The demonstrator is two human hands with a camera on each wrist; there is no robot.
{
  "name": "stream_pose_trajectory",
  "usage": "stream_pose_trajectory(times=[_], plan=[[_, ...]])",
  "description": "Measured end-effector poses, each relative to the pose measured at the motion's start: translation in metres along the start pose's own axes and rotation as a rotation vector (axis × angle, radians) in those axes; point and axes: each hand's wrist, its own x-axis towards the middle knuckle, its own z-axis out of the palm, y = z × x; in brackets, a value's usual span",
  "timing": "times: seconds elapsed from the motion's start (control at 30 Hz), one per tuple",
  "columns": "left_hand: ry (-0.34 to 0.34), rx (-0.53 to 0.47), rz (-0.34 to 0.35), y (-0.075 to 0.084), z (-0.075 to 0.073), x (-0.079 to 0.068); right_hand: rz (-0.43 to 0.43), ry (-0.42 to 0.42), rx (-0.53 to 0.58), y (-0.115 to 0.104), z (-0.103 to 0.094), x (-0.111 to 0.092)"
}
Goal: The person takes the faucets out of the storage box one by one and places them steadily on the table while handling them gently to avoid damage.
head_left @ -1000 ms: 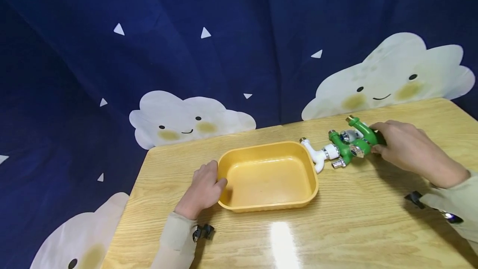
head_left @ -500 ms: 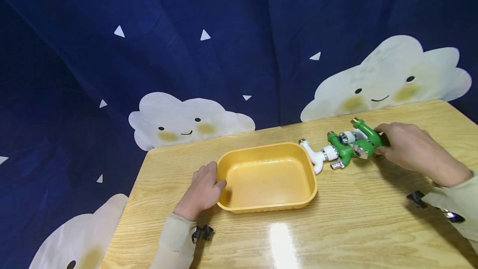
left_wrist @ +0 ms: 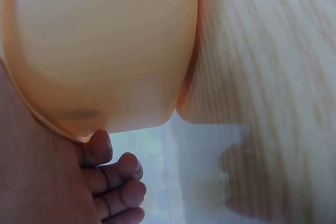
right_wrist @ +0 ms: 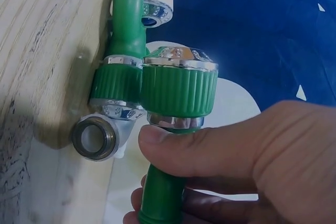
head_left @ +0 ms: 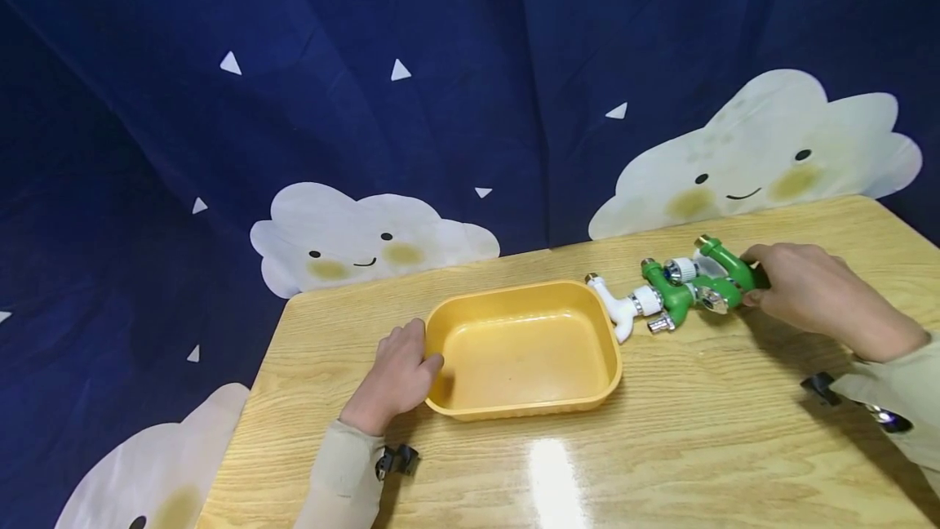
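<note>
In the head view a yellow plastic basin [head_left: 523, 357] stands on the wooden table. My left hand [head_left: 396, 374] grips its left rim, thumb over the edge. The left wrist view shows my curled fingers [left_wrist: 118, 182] by the basin wall [left_wrist: 105, 51]. To the basin's right lie a white angle valve [head_left: 620, 313], a green one [head_left: 674, 300] and a second white one [head_left: 683, 270]. My right hand [head_left: 815, 292] holds another green angle valve [head_left: 734, 266] at the right of this group. In the right wrist view my thumb [right_wrist: 194, 150] presses its body below the ribbed knob [right_wrist: 179, 90].
The wooden table [head_left: 705, 447] reaches to a dark blue cloth [head_left: 441, 64] with white clouds and triangles behind it. Straps with small black devices sit at both wrists, the left one [head_left: 396, 461] near the tabletop.
My right hand has moved slightly right and down with the green angle valve, away from the other valves' left end. My left hand stays on the basin rim.
</note>
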Motion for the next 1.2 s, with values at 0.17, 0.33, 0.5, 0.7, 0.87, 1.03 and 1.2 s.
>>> stream_pose_trajectory(times=[0.17, 0.33, 0.5, 0.7, 0.87, 1.03, 1.2], plan=[[-0.006, -0.003, -0.006, -0.001, 0.000, 0.000, -0.004, -0.005, -0.003, 0.003, 0.000, 0.000], [-0.002, -0.007, -0.006, -0.001, 0.000, -0.002, 0.001, -0.019, -0.012, 0.005, -0.002, 0.002], [-0.004, -0.007, -0.015, -0.002, 0.000, -0.002, 0.019, -0.047, 0.001, 0.006, -0.002, 0.003], [-0.002, -0.017, -0.023, -0.002, 0.000, -0.003, 0.027, -0.062, -0.009, 0.009, -0.002, 0.004], [0.005, -0.021, -0.017, -0.002, 0.000, -0.003, 0.042, -0.085, -0.016, 0.011, -0.002, 0.006], [0.009, -0.020, -0.014, -0.003, 0.001, -0.004, 0.047, -0.103, -0.013, 0.014, -0.001, 0.007], [0.007, -0.014, -0.017, -0.004, 0.000, -0.003, 0.048, -0.124, 0.009, 0.015, -0.001, 0.006]])
